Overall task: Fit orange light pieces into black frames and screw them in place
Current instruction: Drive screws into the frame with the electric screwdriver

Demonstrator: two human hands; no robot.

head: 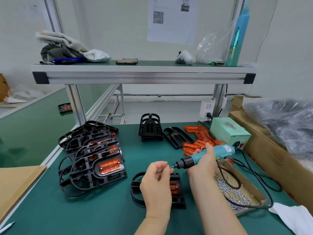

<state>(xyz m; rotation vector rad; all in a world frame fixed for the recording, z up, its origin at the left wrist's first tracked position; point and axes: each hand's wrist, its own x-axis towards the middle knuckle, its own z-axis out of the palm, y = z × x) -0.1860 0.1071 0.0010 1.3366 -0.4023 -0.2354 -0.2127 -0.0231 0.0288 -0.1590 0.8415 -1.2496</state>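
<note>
Our right hand (205, 160) grips the blue screwdriver (223, 150), and our left hand (156, 180) pinches its thin tip. Under our left hand, a black frame (135, 189) with an orange light piece (174, 188) inside lies on the green tabletop (101, 209).

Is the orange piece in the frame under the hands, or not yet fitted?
In: the orange piece sits inside the black frame, partly hidden by the left hand.
</note>
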